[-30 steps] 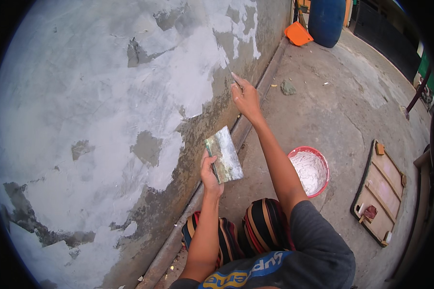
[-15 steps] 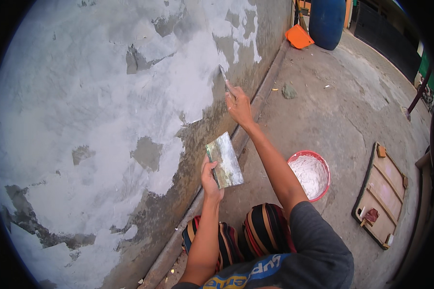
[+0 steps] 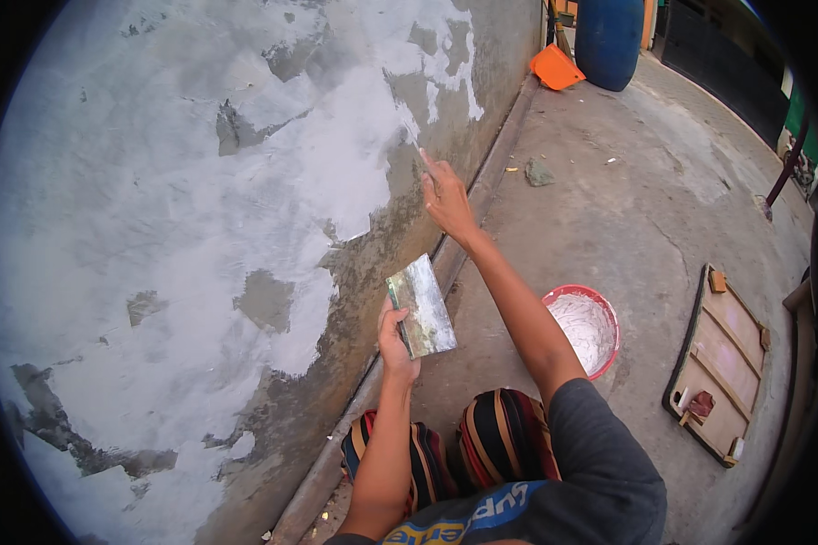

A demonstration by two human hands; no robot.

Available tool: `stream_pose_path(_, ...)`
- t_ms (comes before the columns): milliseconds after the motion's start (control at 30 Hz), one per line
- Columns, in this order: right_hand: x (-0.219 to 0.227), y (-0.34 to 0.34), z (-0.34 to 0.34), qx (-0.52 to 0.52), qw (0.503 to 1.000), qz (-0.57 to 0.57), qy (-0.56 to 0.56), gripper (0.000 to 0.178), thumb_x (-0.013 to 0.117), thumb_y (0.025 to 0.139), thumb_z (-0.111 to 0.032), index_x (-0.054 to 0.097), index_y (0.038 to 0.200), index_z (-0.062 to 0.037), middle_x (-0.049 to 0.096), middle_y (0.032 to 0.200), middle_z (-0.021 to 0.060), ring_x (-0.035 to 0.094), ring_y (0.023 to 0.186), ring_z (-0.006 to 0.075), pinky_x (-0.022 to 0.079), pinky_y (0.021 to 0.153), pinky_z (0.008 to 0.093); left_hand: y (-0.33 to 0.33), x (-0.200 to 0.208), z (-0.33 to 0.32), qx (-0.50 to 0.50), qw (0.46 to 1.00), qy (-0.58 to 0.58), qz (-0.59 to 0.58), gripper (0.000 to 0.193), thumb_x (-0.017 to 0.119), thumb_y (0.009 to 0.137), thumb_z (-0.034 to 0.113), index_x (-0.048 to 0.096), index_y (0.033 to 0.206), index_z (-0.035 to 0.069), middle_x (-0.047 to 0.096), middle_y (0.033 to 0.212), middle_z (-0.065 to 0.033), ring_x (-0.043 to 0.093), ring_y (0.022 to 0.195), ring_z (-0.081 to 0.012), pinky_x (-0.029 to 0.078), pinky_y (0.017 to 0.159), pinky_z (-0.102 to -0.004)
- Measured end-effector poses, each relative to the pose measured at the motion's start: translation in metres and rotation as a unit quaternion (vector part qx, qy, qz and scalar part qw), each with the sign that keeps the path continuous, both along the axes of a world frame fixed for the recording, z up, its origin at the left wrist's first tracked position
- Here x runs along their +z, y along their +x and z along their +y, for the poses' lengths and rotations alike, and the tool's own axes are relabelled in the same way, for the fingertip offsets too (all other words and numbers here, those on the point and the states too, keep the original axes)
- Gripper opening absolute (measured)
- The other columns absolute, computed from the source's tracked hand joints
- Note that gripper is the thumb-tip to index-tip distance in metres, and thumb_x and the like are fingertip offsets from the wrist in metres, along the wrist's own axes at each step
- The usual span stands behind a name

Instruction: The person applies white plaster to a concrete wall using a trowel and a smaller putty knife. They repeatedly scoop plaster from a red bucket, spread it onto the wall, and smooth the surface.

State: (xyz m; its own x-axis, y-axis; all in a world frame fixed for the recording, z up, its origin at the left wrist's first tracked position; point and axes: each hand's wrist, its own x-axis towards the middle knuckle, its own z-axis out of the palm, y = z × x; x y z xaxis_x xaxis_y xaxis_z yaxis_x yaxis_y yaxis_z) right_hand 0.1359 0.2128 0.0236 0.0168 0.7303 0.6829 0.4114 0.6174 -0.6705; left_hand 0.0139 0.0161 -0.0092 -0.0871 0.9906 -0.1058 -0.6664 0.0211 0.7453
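My right hand grips a putty knife, its thin blade against the wall at the edge of a white coat. Grey bare patches show through the smeared white putty. Lower and nearer, my left hand holds a flat rectangular board with white and greenish smears on its face; the thumb lies over its left edge. To the right of my right forearm, a red-rimmed tub of white putty stands on the ground, partly covered by the arm.
An orange dustpan and a blue barrel stand at the far end of the wall. A wood-framed panel lies on the concrete at right. A stone sits near the wall's foot. My knees are bent below.
The putty knife has moved slightly down and left along the wall, with more white near its blade. My view has shifted a little; the left hand still holds the board.
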Motion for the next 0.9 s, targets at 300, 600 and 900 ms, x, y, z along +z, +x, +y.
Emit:
stream_pose_path(300,-0.007,0.002,-0.022,0.04,0.998,-0.04,-0.019,0.046,0.052,0.094,-0.008,0.048,0.139,-0.0029,0.057,0.094,0.0211,0.057,0.082,0.0341,0.047,0.079,0.0367,-0.008,0.002,-0.003,-0.008,1.0,0.025,0.008,0.056,0.042,0.086,0.015,0.04,0.14,-0.001,0.06,0.117,-0.0118,0.062,0.099,-0.0204,0.051,0.087,-0.0345)
stream_pose_path(600,-0.01,-0.01,-0.027,0.061,0.998,-0.026,-0.017,0.044,0.052,0.095,-0.011,0.047,0.138,-0.0002,0.061,0.101,0.0183,0.059,0.085,0.0284,0.047,0.081,0.0387,-0.01,0.007,-0.001,0.013,1.0,0.01,-0.002,0.057,0.042,0.09,0.018,0.034,0.144,0.002,0.055,0.125,-0.0109,0.061,0.104,-0.0204,0.05,0.088,-0.0344)
stream_pose_path(900,-0.018,0.089,-0.128,0.315,0.84,0.244,-0.367,0.039,0.055,0.098,-0.021,0.053,0.133,-0.0047,0.063,0.085,0.0058,0.053,0.061,0.0077,0.04,0.055,0.0213,-0.009,-0.019,0.011,0.039,0.995,-0.084,-0.036,0.045,0.042,0.092,0.02,0.045,0.134,0.005,0.057,0.117,-0.0073,0.063,0.099,-0.0196,0.053,0.08,-0.0371)
